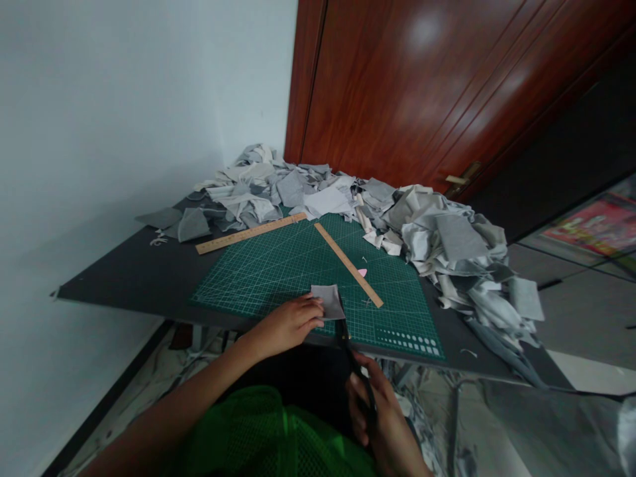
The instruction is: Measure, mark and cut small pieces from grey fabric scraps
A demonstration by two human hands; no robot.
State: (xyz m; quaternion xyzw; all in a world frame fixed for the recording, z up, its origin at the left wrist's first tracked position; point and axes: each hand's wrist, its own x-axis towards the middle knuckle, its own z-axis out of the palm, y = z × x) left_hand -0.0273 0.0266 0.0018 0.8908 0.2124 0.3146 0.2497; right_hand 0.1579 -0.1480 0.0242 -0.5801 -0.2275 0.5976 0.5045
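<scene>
A small grey piece of fabric (pixel 328 301) lies on the green cutting mat (pixel 278 265), near the mat's front edge. My left hand (pixel 293 322) presses on its left side, fingers bent over the edge of the cloth. In my right hand (pixel 380 407) is a pair of black scissors (pixel 346 341), the fingers wrapped round the handles below the table edge. The blades point away from me and reach the fabric's right edge. Whether they are cutting into the cloth I cannot tell.
Two wooden rulers (pixel 348 264) (pixel 251 233) lie across the mat. Heaped grey and white fabric scraps (pixel 293 189) line the back of the dark table (pixel 134 268), with a larger pile (pixel 447 232) on the right. A pink scrap (pixel 362 272) sits beside one ruler. Behind stands a wooden door (pixel 387 86).
</scene>
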